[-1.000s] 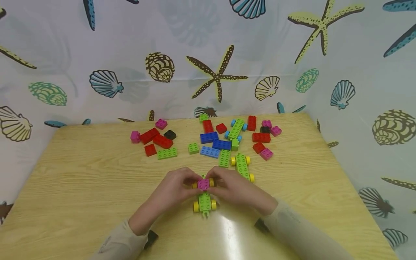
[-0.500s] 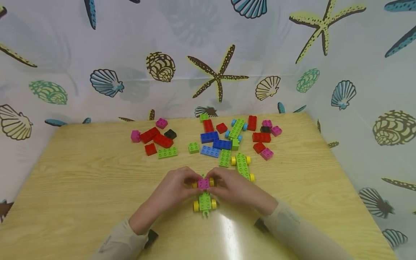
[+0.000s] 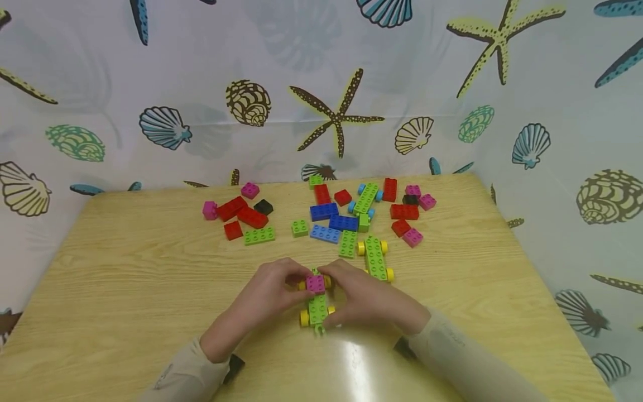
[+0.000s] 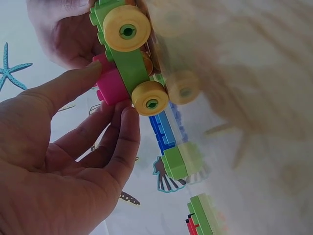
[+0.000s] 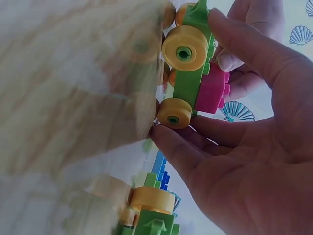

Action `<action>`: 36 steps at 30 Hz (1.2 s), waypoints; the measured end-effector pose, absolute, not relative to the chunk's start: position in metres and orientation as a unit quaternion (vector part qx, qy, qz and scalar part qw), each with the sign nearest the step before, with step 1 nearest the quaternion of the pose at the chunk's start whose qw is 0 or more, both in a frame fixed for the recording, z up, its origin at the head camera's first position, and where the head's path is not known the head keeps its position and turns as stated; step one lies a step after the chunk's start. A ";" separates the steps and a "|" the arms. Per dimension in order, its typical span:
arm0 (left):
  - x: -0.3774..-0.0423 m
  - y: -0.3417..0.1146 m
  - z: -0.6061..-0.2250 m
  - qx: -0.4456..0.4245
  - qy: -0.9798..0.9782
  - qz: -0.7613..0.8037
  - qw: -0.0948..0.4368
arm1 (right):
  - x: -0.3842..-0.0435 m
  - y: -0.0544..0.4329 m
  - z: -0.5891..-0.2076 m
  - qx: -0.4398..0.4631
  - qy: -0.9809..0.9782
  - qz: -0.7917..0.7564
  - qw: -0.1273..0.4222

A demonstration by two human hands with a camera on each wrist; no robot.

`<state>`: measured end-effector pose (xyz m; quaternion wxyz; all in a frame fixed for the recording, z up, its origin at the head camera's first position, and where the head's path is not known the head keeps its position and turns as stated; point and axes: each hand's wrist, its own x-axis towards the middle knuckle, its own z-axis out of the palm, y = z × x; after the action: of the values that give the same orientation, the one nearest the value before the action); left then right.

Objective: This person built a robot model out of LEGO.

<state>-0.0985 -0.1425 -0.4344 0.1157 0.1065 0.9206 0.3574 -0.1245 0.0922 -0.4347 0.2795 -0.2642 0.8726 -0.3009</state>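
Observation:
In front of me a green wheeled car base (image 3: 317, 310) with yellow wheels stands on the table. A pink brick (image 3: 315, 285) sits on its far end. My left hand (image 3: 271, 286) pinches the brick from the left, thumb and fingertips at its sides, as the left wrist view of the pink brick (image 4: 113, 88) shows. On the other side, my right hand (image 3: 369, 296) spans the base lengthwise. Its thumb is at the near end and its fingertips are by the front yellow wheel (image 5: 174, 113).
A second green car base with yellow wheels (image 3: 374, 257) stands just beyond my right hand. Farther back are a green base with blue wheels (image 3: 365, 199), blue bricks (image 3: 344, 223) and several red, pink, green and black bricks. A shell-patterned cloth (image 3: 281, 151) hangs behind the table.
My right thumb has moved from the pink brick toward me, to the near end of the car base. The left hand keeps its pinch on the brick.

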 end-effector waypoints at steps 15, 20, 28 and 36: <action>-0.105 -0.155 -0.438 0.141 0.908 0.376 0.123 | -0.122 0.095 -0.437 -0.263 0.877 -0.296 0.271; -0.114 -0.171 -0.440 0.114 0.906 0.392 0.111 | -0.123 0.095 -0.438 -0.263 0.875 -0.297 0.276; -0.129 -0.196 -0.437 0.058 0.927 0.365 0.067 | -0.122 0.093 -0.439 -0.261 0.878 -0.289 0.280; -0.149 -0.217 -0.439 0.043 0.942 0.333 0.023 | -0.122 0.093 -0.440 -0.260 0.878 -0.289 0.280</action>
<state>-0.1494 -0.2172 -0.4387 0.0226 0.0429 0.9415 0.3335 -0.1219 0.0927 -0.4401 0.2799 -0.2603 0.8776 -0.2894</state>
